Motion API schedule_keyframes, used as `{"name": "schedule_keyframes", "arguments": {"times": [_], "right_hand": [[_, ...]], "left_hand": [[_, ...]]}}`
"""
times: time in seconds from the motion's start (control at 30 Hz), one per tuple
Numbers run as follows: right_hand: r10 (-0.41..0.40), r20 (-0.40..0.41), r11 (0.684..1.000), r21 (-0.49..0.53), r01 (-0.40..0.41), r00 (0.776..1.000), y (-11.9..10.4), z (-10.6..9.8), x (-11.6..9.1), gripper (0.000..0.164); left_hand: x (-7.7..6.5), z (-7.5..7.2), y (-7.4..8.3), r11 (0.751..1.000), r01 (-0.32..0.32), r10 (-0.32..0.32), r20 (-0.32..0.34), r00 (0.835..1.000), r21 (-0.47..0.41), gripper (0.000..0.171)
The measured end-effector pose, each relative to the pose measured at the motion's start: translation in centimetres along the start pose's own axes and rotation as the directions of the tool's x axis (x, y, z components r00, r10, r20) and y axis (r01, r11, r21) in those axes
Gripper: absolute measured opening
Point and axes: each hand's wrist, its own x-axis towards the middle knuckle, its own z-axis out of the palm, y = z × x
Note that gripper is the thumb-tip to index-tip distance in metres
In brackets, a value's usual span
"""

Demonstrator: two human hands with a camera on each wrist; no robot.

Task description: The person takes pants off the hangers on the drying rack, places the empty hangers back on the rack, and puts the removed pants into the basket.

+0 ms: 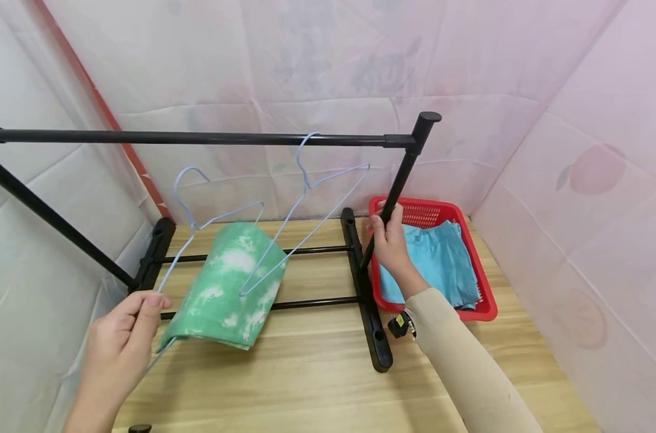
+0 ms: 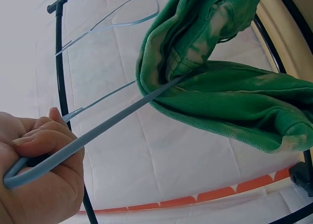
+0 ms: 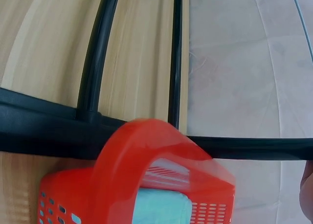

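Note:
My left hand (image 1: 117, 343) pinches one end of a light blue wire hanger (image 2: 107, 124) between thumb and fingers. Folded over the hanger's lower bar hangs a green and white tie-dyed garment, seemingly denim (image 1: 227, 288), its full shape hidden by the fold. That hanger's hook stands below the rail, off it. Gripping the slanted black post of a clothes rack is my right hand (image 1: 392, 243); only a sliver of that hand shows in the right wrist view. From the rack's top rail (image 1: 209, 138) hangs a second wire hanger (image 1: 306, 187), bare, in front of the garment.
Right of the rack stands a red plastic basket (image 1: 487, 304) holding folded light blue cloth (image 1: 433, 258). The rack's black foot (image 1: 368, 313) rests on the wood-grain table (image 1: 306, 385). Pale printed sheets (image 1: 577, 240) wall in the back and both sides.

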Motion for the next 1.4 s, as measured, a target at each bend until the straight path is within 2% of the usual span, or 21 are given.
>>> {"name": "schedule_keyframes", "arguments": {"times": [0.2,0.33,0.4,0.47,0.57,0.63,0.67,0.73,0.8,0.83,0.87,0.9,0.93,1.0,1.07,1.13,1.27,1.33,1.4], "right_hand": [[0.047,-0.013,0.999,-0.011,-0.047,0.999,-0.6,0.4,0.2,0.029],[0.074,-0.036,0.997,-0.021,-0.074,0.997,-1.1,0.9,-0.3,0.038],[0.080,-0.101,0.996,-0.029,-0.083,0.992,-1.5,1.3,-0.9,0.045],[0.065,-0.207,0.997,-0.035,-0.074,0.976,-1.8,1.9,-1.8,0.049],[-0.017,-0.355,0.998,-0.069,-0.008,0.935,-2.0,3.0,-3.4,0.048],[-0.067,-0.385,0.996,-0.079,0.040,0.920,-1.9,3.8,-4.4,0.043],[-0.074,-0.370,0.996,-0.072,0.051,0.926,-1.5,4.2,-5.0,0.041],[-0.034,-0.290,0.999,-0.031,0.026,0.956,-0.5,5.1,-6.0,0.040],[0.072,-0.158,0.997,0.033,-0.068,0.985,0.5,6.1,-7.0,0.040],[0.137,-0.082,0.990,0.056,-0.133,0.987,1.1,6.6,-7.4,0.041],[0.205,-0.006,0.976,0.074,-0.204,0.979,1.5,7.1,-7.8,0.041],[0.268,0.068,0.959,0.080,-0.273,0.961,1.6,7.6,-8.1,0.042],[0.326,0.142,0.936,0.088,-0.340,0.935,1.7,8.0,-8.4,0.043],[0.413,0.271,0.888,0.091,-0.450,0.869,1.6,8.9,-8.7,0.047],[0.462,0.374,0.845,0.091,-0.528,0.804,1.4,9.8,-9.0,0.052],[0.483,0.453,0.807,0.100,-0.582,0.749,1.1,10.7,-9.1,0.058],[0.486,0.547,0.744,0.150,-0.651,0.682,0.4,12.5,-9.3,0.069],[0.485,0.577,0.704,0.188,-0.685,0.657,0.3,13.3,-9.4,0.073],[0.489,0.590,0.666,0.223,-0.712,0.642,0.2,14.0,-9.5,0.076]], "left_hand": [[0.0,-0.1,-0.1,1.000,-0.006,0.006,-0.002,1.000,-0.007,0.019],[-0.1,-0.3,0.0,1.000,0.001,-0.001,-0.004,1.000,-0.002,0.019],[-0.2,-0.4,0.1,1.000,0.005,-0.005,-0.005,1.000,0.004,0.019],[-0.3,-0.5,0.1,1.000,0.006,-0.006,-0.004,1.000,0.005,0.020],[-0.4,-0.5,0.3,1.000,0.006,-0.006,0.006,1.000,0.015,0.020],[-0.4,-0.4,0.4,1.000,0.007,-0.008,0.011,1.000,0.005,0.020],[-0.4,-0.4,0.4,1.000,0.009,-0.009,0.014,1.000,0.002,0.020],[-0.4,-0.3,0.4,1.000,0.012,-0.012,0.011,1.000,0.001,0.019],[-0.4,-0.2,0.4,1.000,0.017,-0.016,0.009,1.000,-0.004,0.019],[-0.5,-0.2,0.3,1.000,0.017,-0.017,0.008,1.000,-0.007,0.019],[-0.4,-0.1,0.3,1.000,0.018,-0.018,0.009,1.000,-0.002,0.019],[-0.4,-0.1,0.3,1.000,0.016,-0.016,0.010,1.000,-0.002,0.019],[-0.4,0.0,0.3,1.000,0.016,-0.016,0.011,1.000,-0.008,0.019],[-0.5,0.0,0.3,1.000,0.014,-0.014,0.017,1.000,-0.012,0.019],[-0.5,0.0,0.3,1.000,0.013,-0.013,0.019,1.000,-0.016,0.019],[-0.5,-0.1,0.3,1.000,0.017,-0.016,0.022,1.000,-0.016,0.019],[-0.6,-0.3,0.4,1.000,0.017,-0.017,0.026,1.000,-0.011,0.019],[-0.6,-0.3,0.5,1.000,0.014,-0.014,0.027,1.000,-0.010,0.019],[-0.6,-0.3,0.5,1.000,0.011,-0.011,0.029,1.000,-0.010,0.020]]}}
